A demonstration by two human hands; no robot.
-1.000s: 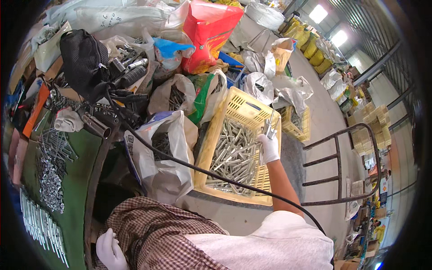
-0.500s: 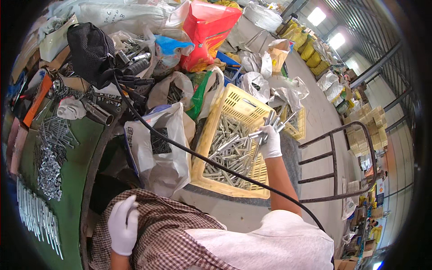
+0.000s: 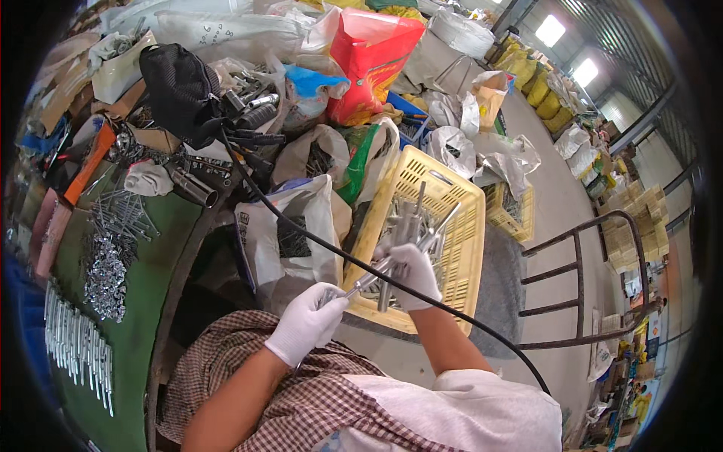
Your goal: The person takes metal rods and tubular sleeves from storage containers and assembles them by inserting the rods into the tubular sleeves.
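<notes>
My right hand (image 3: 414, 277), in a white glove, is closed around several shiny metal rods (image 3: 414, 215) that stick out at different angles over a yellow plastic crate (image 3: 476, 233). More such rods lie in the crate, partly hidden by my hands and a black cable. My left hand (image 3: 310, 324), also gloved in white, has its fingers wrapped round the near end of a metal rod (image 3: 365, 281), whose other end reaches the right hand's bunch. On the green bench (image 3: 139, 346) at the left, similar rods (image 3: 79, 346) lie side by side in a row.
The black cable (image 3: 316, 251) crosses before my arms. Small shiny metal parts (image 3: 105, 279) and long bolts (image 3: 124, 215) are heaped on the bench. Open white sacks (image 3: 316, 271) stand left of the crate. A dark metal frame (image 3: 580, 286) rises at the right.
My left hand has come up from beside the bench to the crate and taken hold of a rod. The right hand has drawn nearer to me with its bunch.
</notes>
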